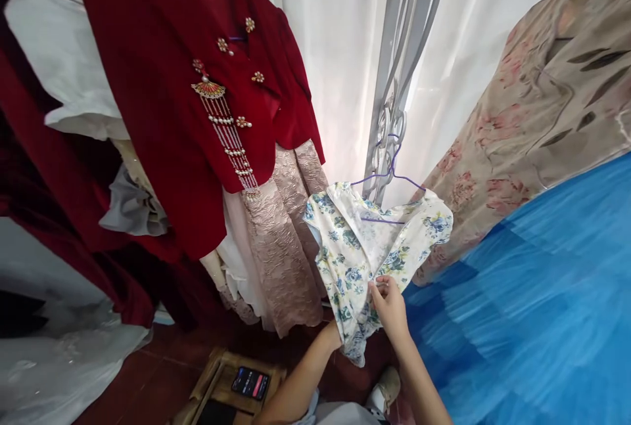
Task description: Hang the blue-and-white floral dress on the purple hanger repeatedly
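Note:
A white blouse (pixel 352 267) with blue and green flowers hangs in front of me on a purple hanger (pixel 393 172). Its two front edges meet low on the chest. My right hand (pixel 389 303) is closed there, thumb and fingertips pinching the front edge of the cloth. My left hand (pixel 336 334) reaches in under the blouse's lower side; only the wrist shows, and the fingers are hidden by the fabric.
Left hangs a dark red jacket (pixel 162 83) with beaded ornaments, beside a pink brocade skirt (pixel 288 241). A metal stand (pixel 389 70) rises behind the blouse. Right are a floral beige dress (pixel 513 129) and blue tulle (pixel 532 293). Below, a phone (pixel 250 383) lies on a wooden stool (pixel 221 372).

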Demonstrator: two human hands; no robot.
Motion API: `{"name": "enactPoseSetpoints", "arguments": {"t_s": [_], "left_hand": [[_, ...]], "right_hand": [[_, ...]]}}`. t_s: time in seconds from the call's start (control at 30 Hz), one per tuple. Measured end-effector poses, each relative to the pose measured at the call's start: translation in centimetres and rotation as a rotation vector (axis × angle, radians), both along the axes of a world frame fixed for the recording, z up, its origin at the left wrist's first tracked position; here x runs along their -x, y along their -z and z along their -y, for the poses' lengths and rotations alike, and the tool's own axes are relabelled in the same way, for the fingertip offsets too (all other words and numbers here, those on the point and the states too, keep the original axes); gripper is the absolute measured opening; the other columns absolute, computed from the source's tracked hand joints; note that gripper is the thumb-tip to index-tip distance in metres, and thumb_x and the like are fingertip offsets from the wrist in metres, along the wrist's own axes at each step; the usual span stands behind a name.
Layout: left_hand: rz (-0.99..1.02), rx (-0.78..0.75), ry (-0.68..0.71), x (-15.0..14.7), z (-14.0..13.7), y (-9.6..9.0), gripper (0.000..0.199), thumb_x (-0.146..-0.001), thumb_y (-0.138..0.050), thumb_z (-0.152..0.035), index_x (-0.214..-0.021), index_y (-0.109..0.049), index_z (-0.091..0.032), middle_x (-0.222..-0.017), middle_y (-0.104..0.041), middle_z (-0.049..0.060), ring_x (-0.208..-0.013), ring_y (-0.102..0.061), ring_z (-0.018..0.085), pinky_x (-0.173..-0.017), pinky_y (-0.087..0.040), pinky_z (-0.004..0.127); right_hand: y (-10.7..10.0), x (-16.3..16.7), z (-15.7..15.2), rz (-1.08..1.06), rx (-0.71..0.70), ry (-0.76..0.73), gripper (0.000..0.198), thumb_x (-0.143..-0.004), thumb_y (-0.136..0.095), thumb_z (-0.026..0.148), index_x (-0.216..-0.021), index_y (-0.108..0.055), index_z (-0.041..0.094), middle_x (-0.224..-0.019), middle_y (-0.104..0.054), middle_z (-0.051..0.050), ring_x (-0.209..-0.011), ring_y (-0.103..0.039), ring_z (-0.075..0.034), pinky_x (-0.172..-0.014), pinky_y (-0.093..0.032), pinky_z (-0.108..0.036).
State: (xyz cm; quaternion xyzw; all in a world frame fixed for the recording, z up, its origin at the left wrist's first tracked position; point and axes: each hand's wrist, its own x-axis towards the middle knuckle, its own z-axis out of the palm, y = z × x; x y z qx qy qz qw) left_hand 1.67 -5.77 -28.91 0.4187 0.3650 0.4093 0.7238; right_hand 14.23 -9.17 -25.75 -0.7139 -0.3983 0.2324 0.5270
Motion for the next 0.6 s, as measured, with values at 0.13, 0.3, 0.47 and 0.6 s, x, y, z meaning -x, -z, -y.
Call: {"name": "enactPoseSetpoints", "arguments": {"t_s": [0.13,0.3,0.47,0.6], "left_hand": [[0.058,0.146,0.03,1.1,1.1,3.6,0.039,-0.057,-0.076,-0.076,-0.081,-0.077,-0.045,-0.098,-0.077,0.005,-0.114,-0.067,0.039,-0.088,-0.056,0.053],[-0.148,-0.031,-0.563,3.9,0.0,4.5,0.043,-0.08,-0.056,-0.065,-0.098,-0.068,-0.028,-0.11,-0.071,0.008,-0.114,-0.065,0.031,-0.103,-0.05,0.047],[-0.292,-0.591,-0.289,3.5,-0.3,1.7,0.026,-0.09,-0.06,-0.042,-0.104,-0.064,-0.02,-0.105,-0.068,0.009,-0.101,-0.064,0.024,-0.095,-0.05,0.037],[-0.317,-0.752,-0.023,1.1,-0.4,-0.2,0.02,-0.092,-0.056,-0.031,-0.078,-0.06,-0.018,-0.08,-0.066,0.005,-0.078,-0.062,0.019,-0.079,-0.049,0.031]], "right_hand": [[-0.5,-0.2,-1.0,0.14,0.111,-0.018,0.029,-0.081,-0.056,0.051,-0.074,-0.057,0.023,-0.057,-0.063,-0.003,-0.056,-0.059,-0.022,-0.055,-0.038,-0.03],[-1.1,0.5,-0.4,-0.075,0.156,-0.187,0.037,-0.078,-0.055,0.054,-0.058,-0.044,0.025,-0.043,-0.051,0.002,-0.038,-0.045,-0.014,-0.046,-0.032,-0.027],[-2.4,2.5,1.3,-0.449,0.065,-0.305,0.041,-0.073,-0.067,0.059,-0.061,-0.055,0.021,-0.049,-0.062,0.0,-0.034,-0.041,-0.01,-0.039,-0.024,-0.024],[-4.3,3.5,0.9,-0.544,-0.036,-0.215,0.039,-0.068,-0.075,0.054,-0.058,-0.062,0.018,-0.045,-0.06,-0.001,-0.031,-0.037,-0.008,-0.036,-0.021,-0.024]]}}
